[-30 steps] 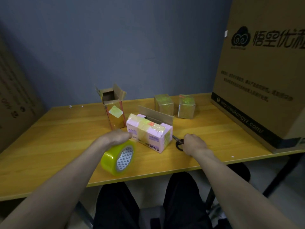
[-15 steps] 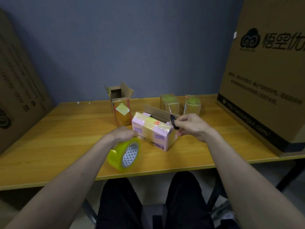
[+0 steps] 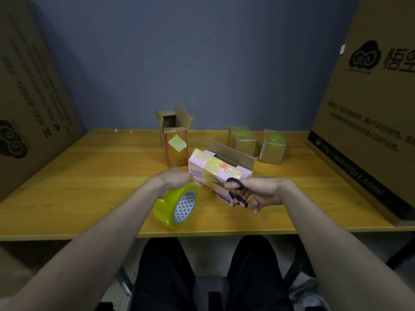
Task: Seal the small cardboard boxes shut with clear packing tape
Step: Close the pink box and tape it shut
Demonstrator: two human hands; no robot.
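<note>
tape roll (image 3: 177,205) upright on edge in left hand's (image 3: 174,179) grip; right hand (image 3: 256,193) holds scissors (image 3: 235,191).

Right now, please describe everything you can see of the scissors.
The scissors have black handle loops, plastic by their look, and short metal blades. The right hand holds them above the table, its fingers through the loops. The blades point left, slightly open, in front of the pink box.
</note>
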